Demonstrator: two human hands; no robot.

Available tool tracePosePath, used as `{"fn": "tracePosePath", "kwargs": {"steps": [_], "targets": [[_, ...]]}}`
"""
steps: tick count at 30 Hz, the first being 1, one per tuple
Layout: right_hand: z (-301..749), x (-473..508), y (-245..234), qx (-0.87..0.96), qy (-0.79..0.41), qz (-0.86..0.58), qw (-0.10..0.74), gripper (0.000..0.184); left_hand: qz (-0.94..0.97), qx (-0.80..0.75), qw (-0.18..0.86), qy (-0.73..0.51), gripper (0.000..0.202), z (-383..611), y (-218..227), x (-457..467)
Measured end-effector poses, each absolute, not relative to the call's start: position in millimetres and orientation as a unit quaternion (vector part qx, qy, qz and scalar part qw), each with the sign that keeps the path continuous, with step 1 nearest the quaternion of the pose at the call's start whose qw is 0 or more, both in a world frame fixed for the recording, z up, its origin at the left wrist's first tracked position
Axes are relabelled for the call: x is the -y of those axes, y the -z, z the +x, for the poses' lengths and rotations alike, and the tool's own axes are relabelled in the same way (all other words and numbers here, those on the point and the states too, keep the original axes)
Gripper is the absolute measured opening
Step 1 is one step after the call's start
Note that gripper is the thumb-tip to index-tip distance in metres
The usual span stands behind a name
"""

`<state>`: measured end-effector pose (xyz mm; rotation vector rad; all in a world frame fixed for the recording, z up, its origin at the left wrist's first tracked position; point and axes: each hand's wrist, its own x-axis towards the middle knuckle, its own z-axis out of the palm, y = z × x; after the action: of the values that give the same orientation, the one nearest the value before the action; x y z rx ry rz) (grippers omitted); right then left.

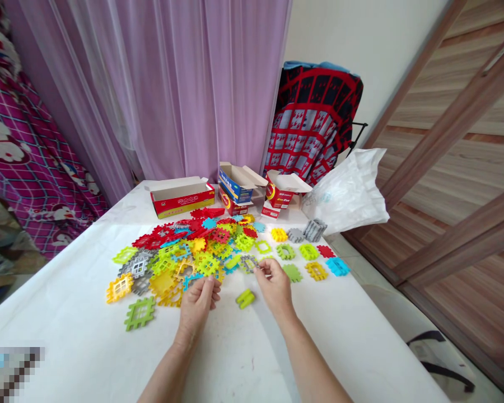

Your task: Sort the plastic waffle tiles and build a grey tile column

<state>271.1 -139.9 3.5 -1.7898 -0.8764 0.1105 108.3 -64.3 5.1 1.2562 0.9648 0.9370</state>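
Note:
A heap of coloured plastic interlocking tiles [185, 249] lies on the white table [88, 330]. My left hand [197, 305] rests at the heap's near edge, fingers curled on a blue-and-yellow tile [193, 278]. My right hand [275, 285] pinches a grey window-shaped tile [248, 263] just above the table. A small lime-green piece [245, 298] lies between my hands. A green tile [140, 313] sits apart to the left.
Separate tiles [315, 270] and a grey assembled block [315, 229] lie right of the heap. Open cardboard boxes [180, 197] stand at the far edge beside a white plastic bag [348, 193]. A patterned cloth hangs over a chair [315, 120]; the curtain [172, 84] is behind.

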Motion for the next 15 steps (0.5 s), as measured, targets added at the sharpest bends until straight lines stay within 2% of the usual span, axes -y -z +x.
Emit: {"fn": "tracePosePath", "kwargs": {"steps": [3,7,15], "targets": [[263,147,-9,0.454,0.063,-0.684,0.567,0.004,0.551,-0.412,0.607,-0.396,0.061,108,-6,65],[243,151,-16,0.577,0.172,-0.608,0.517,0.017,0.56,-0.402,0.61,-0.391,0.063,107,-8,65],[232,151,-12,0.617,0.197,-0.59,0.482,0.022,0.545,-0.396,0.633,-0.381,0.059,104,-7,63]]}}
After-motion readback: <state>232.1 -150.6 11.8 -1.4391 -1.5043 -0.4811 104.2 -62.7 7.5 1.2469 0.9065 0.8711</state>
